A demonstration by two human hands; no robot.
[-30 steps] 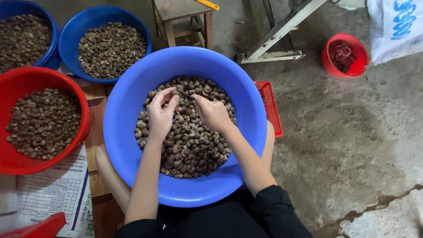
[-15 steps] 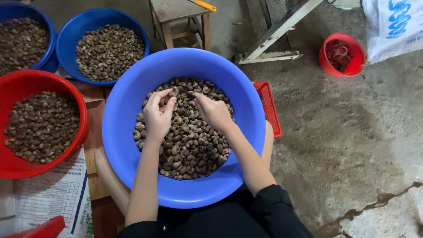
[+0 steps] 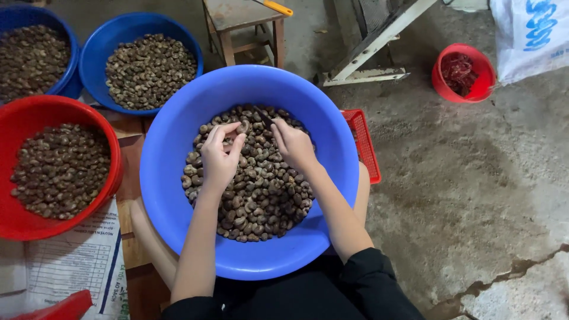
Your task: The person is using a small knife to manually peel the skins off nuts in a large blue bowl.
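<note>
Both hands, left (image 3: 220,157) and right (image 3: 293,145), curled (fingertips pinched), forearms extended.

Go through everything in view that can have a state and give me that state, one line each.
Large blue basin: on the lap, partly filled with nuts.
Left hand: grip pinching one nut.
Right hand: closed on a small dark tool.
Red basin: holds nuts.
Small blue basin: holds nuts.
Red bucket: holds reddish scraps.

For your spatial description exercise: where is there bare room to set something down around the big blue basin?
Free: concrete floor between the red crate, small red bucket and floor crack. Crowded: left side, where the red basin and blue basins touch the big blue basin.
</note>
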